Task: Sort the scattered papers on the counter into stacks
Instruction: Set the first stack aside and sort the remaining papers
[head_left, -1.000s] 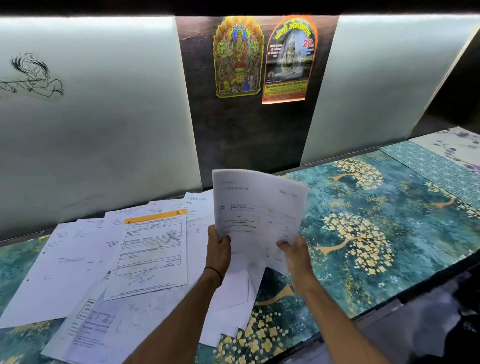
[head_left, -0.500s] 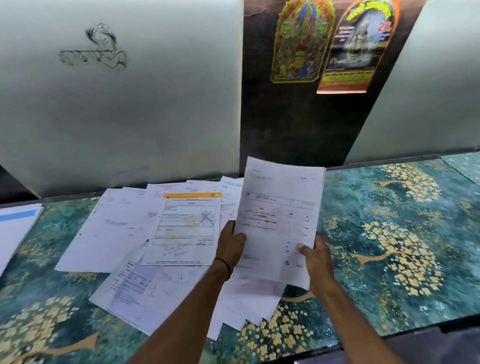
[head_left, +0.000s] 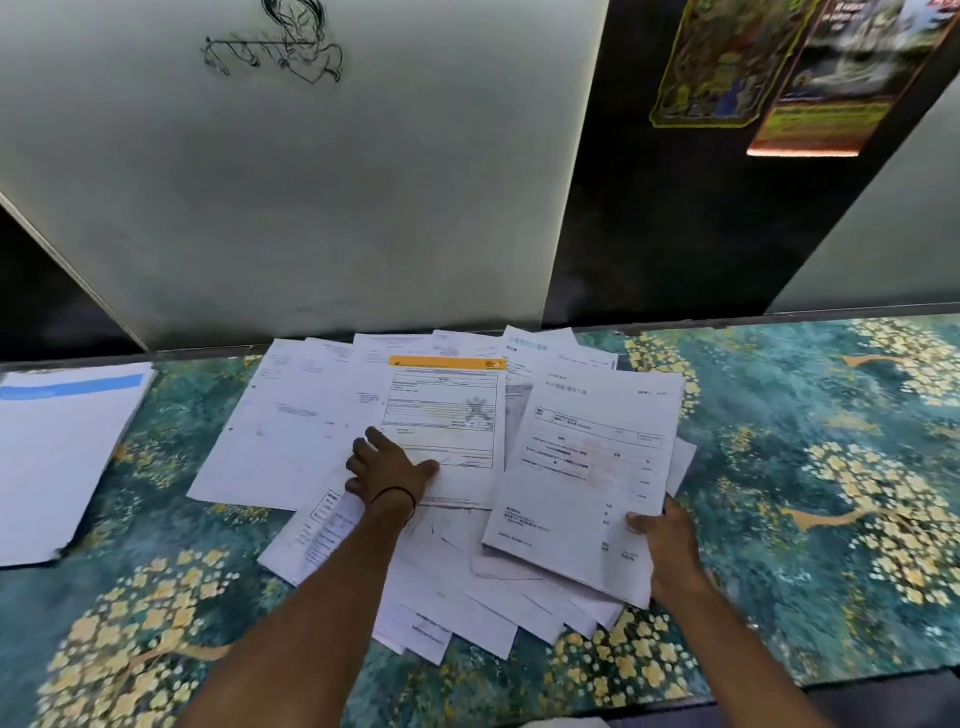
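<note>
Several white papers (head_left: 291, 431) lie scattered and overlapping in the middle of the counter (head_left: 810, 467). On top of them lies a form with an orange header (head_left: 447, 415). My left hand (head_left: 387, 470) rests on that form's lower left corner, fingers spread and thumb on the sheet. My right hand (head_left: 665, 545) grips the lower right corner of a printed white sheet (head_left: 587, 467), thumb on top, holding it low over the right side of the pile.
A separate paper stack with a blue band (head_left: 57, 447) lies at the far left of the counter. Grey panels and a dark wall with two posters (head_left: 800, 73) stand behind. The counter's front edge runs along the bottom right.
My left hand has let go of the printed sheet and moved left onto the orange-header form. The right hand alone holds the sheet, now lowered toward the pile. The view has swung left.
</note>
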